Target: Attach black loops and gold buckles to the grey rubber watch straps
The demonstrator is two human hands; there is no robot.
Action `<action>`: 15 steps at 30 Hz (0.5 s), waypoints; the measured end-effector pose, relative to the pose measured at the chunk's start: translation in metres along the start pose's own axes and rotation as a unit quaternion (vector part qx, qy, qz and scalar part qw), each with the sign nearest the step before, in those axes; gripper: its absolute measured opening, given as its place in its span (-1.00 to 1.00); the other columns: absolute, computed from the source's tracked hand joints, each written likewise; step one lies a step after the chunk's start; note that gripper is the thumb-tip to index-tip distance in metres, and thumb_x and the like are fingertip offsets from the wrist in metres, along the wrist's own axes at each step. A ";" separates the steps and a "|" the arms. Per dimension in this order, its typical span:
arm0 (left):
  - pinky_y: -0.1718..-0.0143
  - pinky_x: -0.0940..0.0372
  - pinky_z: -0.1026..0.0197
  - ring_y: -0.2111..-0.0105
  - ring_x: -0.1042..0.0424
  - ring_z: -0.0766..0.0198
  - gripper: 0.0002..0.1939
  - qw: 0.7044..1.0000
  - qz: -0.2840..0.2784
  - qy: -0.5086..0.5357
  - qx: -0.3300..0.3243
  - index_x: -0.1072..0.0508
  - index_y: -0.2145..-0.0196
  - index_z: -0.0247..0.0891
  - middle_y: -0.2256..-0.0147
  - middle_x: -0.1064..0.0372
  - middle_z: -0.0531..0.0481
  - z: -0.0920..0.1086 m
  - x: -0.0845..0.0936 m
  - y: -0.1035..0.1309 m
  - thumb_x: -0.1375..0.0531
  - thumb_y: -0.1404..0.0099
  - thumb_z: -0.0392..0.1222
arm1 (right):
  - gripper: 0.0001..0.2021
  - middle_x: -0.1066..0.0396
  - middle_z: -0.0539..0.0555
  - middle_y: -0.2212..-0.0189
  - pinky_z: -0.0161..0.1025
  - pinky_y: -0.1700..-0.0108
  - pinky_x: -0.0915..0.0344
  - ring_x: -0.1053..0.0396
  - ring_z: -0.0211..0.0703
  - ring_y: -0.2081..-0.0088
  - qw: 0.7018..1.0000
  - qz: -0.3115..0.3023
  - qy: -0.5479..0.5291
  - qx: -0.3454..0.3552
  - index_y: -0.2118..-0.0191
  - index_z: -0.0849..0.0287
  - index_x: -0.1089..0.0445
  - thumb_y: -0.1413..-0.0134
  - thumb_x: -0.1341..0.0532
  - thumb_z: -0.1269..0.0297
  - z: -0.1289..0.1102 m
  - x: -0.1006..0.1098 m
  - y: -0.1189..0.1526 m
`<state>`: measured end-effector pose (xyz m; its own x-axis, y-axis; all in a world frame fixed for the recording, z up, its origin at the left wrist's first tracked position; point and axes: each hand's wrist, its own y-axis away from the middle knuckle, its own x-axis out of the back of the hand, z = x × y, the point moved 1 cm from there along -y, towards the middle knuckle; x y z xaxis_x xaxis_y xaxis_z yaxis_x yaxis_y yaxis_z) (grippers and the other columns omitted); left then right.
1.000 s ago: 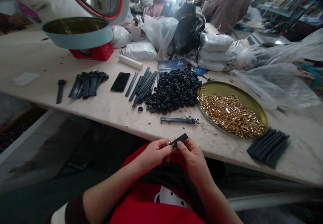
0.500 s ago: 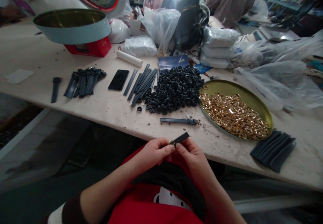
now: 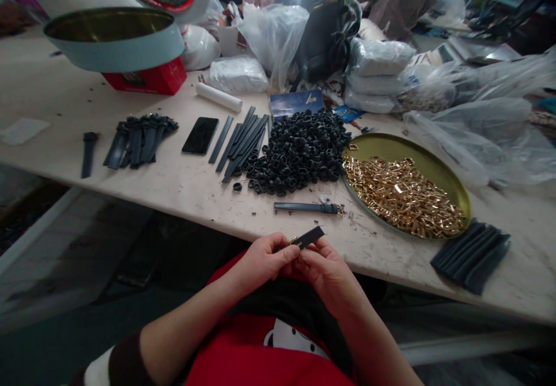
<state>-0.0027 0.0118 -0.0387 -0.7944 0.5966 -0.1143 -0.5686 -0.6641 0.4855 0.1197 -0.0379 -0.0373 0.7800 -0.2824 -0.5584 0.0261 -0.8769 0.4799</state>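
Just off the table's front edge, my left hand (image 3: 274, 257) pinches a gold buckle (image 3: 296, 241) at the end of a short dark strap (image 3: 311, 236). My right hand (image 3: 326, 265) is closed on the same strap from the right, its thumb near the buckle. The strap's free end points up and to the right. On the table in front of both hands lies a finished-looking dark strap with a buckle (image 3: 307, 207). Behind it sits a heap of small black loops (image 3: 299, 154). Gold buckles fill a round tray (image 3: 434, 151) at the right.
Dark strips (image 3: 245, 142), a phone (image 3: 200, 135) and buckled straps (image 3: 141, 137) lie left of the loops. Dark straps (image 3: 471, 255) are stacked at the right. A round tin (image 3: 117, 47) on a red box (image 3: 150, 79), plastic bags (image 3: 275, 32) and a black bag (image 3: 321, 38) stand behind.
The view has shifted slightly. My right thumb has slid a little down and left along the strap, and the buckle now lies flatter against it. Both hands keep their hold.
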 end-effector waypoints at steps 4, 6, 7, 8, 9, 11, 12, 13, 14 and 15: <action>0.54 -0.19 0.38 0.58 -0.27 0.43 -0.75 0.998 -0.015 0.066 -0.012 -0.24 0.46 -0.30 0.56 -0.28 0.11 0.001 -0.004 0.001 -0.17 -0.08 -0.05 | -0.86 -0.33 -0.03 0.44 -0.28 0.36 -0.28 -0.31 -0.26 0.43 0.971 0.053 0.200 0.122 0.32 0.13 -0.28 0.03 -0.20 0.24 0.004 0.005 0.005; 0.51 -0.20 0.37 0.56 -0.28 0.43 -0.76 0.998 -0.020 0.060 -0.020 -0.20 0.50 -0.29 0.55 -0.26 0.13 0.004 -0.006 0.004 -0.17 -0.08 -0.09 | -0.91 -0.30 0.00 0.44 -0.27 0.35 -0.26 -0.28 -0.23 0.40 0.900 0.101 0.341 0.253 0.39 0.14 -0.29 0.02 -0.19 0.26 0.003 0.008 0.010; 0.53 -0.18 0.38 0.58 -0.27 0.44 -0.77 0.999 -0.019 0.036 -0.028 -0.19 0.52 -0.29 0.57 -0.24 0.14 0.006 -0.007 0.007 -0.15 -0.09 -0.10 | -0.94 -0.29 0.01 0.43 -0.26 0.33 -0.25 -0.28 -0.21 0.38 0.854 0.115 0.398 0.313 0.41 0.14 -0.31 0.02 -0.19 0.29 0.001 0.009 0.012; 0.56 -0.14 0.39 0.60 -0.24 0.44 -0.77 0.999 -0.014 0.000 -0.039 -0.18 0.53 -0.28 0.60 -0.21 0.15 0.009 -0.008 0.009 -0.14 -0.10 -0.11 | -0.97 -0.29 0.02 0.43 -0.25 0.31 -0.24 -0.27 -0.20 0.36 0.813 0.119 0.439 0.363 0.42 0.14 -0.32 0.03 -0.18 0.33 -0.001 0.009 0.015; 0.58 -0.11 0.40 0.61 -0.21 0.44 -0.77 0.998 -0.006 -0.042 -0.051 -0.18 0.54 -0.28 0.62 -0.18 0.16 0.012 -0.008 0.013 -0.12 -0.12 -0.11 | -0.99 -0.29 0.02 0.42 -0.25 0.30 -0.24 -0.27 -0.20 0.35 0.786 0.115 0.461 0.396 0.42 0.14 -0.32 0.03 -0.18 0.36 -0.002 0.009 0.017; 0.61 -0.05 0.40 0.63 -0.15 0.44 -0.77 0.990 0.011 -0.119 -0.072 -0.17 0.55 -0.27 0.65 -0.13 0.18 0.017 -0.009 0.020 -0.10 -0.15 -0.11 | -0.97 -0.28 0.01 0.44 -0.28 0.33 -0.23 -0.26 -0.22 0.37 0.791 0.095 0.457 0.395 0.43 0.14 -0.30 0.01 -0.16 0.36 -0.007 0.008 0.020; 0.62 -0.03 0.40 0.63 -0.13 0.44 -0.76 0.986 0.013 -0.144 -0.080 -0.17 0.55 -0.27 0.66 -0.12 0.18 0.019 -0.009 0.023 -0.09 -0.15 -0.10 | -0.95 -0.26 -0.01 0.47 -0.30 0.37 -0.23 -0.25 -0.24 0.41 0.821 0.083 0.434 0.362 0.43 0.14 -0.28 0.00 -0.15 0.34 -0.008 0.008 0.020; 0.63 -0.01 0.39 0.63 -0.11 0.44 -0.76 0.984 0.008 -0.159 -0.085 -0.17 0.54 -0.27 0.66 -0.11 0.18 0.020 -0.009 0.025 -0.09 -0.16 -0.09 | -0.92 -0.24 -0.03 0.50 -0.32 0.41 -0.22 -0.23 -0.26 0.45 0.857 0.070 0.403 0.314 0.44 0.15 -0.25 -0.01 -0.15 0.30 -0.010 0.007 0.020; 0.63 0.00 0.39 0.63 -0.10 0.44 -0.75 0.983 -0.005 -0.164 -0.089 -0.18 0.53 -0.27 0.65 -0.11 0.18 0.020 -0.008 0.027 -0.08 -0.17 -0.07 | -0.89 -0.22 -0.06 0.53 -0.34 0.45 -0.21 -0.21 -0.28 0.48 0.888 0.057 0.372 0.264 0.44 0.15 -0.22 -0.01 -0.15 0.27 -0.011 0.007 0.020; 0.63 0.01 0.39 0.63 -0.09 0.44 -0.75 0.982 -0.016 -0.165 -0.090 -0.18 0.52 -0.27 0.64 -0.10 0.18 0.021 -0.008 0.029 -0.07 -0.18 -0.05 | -0.87 -0.20 -0.08 0.56 -0.35 0.48 -0.19 -0.19 -0.29 0.51 0.909 0.045 0.349 0.224 0.44 0.15 -0.20 -0.01 -0.15 0.24 -0.012 0.006 0.020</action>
<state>-0.0081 -0.0026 -0.0060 -0.6798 0.7124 0.1740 -0.6442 -0.6935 0.3226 0.1324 -0.0531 -0.0231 0.9772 -0.1824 0.1087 -0.1926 -0.9770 0.0919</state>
